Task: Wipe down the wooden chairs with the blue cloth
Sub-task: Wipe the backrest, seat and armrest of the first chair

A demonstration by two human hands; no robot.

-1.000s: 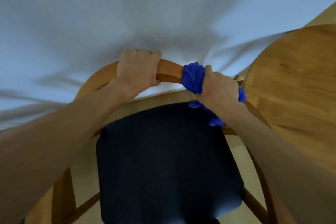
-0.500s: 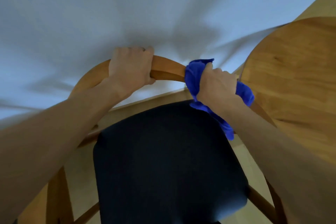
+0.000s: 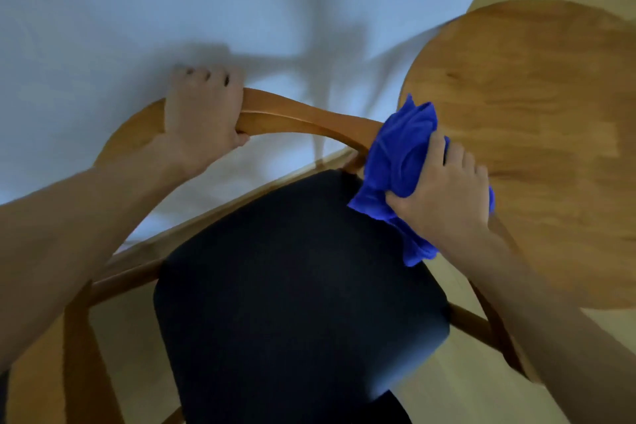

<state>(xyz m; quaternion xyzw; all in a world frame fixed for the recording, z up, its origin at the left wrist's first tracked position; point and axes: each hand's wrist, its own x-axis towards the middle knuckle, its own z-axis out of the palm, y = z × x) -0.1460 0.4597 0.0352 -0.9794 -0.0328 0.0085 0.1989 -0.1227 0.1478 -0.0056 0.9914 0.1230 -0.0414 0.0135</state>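
Nearest the viewer, the dark seat cushion (image 3: 299, 289) of the wooden chair (image 3: 303, 119) fills the foreground. Beyond the cushion, the right hand (image 3: 444, 193) grips the bunched blue cloth (image 3: 399, 162), fingers curled round it, pressing it on the chair's curved top rail at its right end, cloth spilling out above and below the hand. Further along that rail the left hand (image 3: 203, 110) wraps the wood, with the round wooden surface (image 3: 537, 113) just right of the cloth.

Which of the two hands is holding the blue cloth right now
The right hand. It grips the bunched blue cloth against the right end of the chair's curved wooden back rail, while the left hand grips the bare rail.
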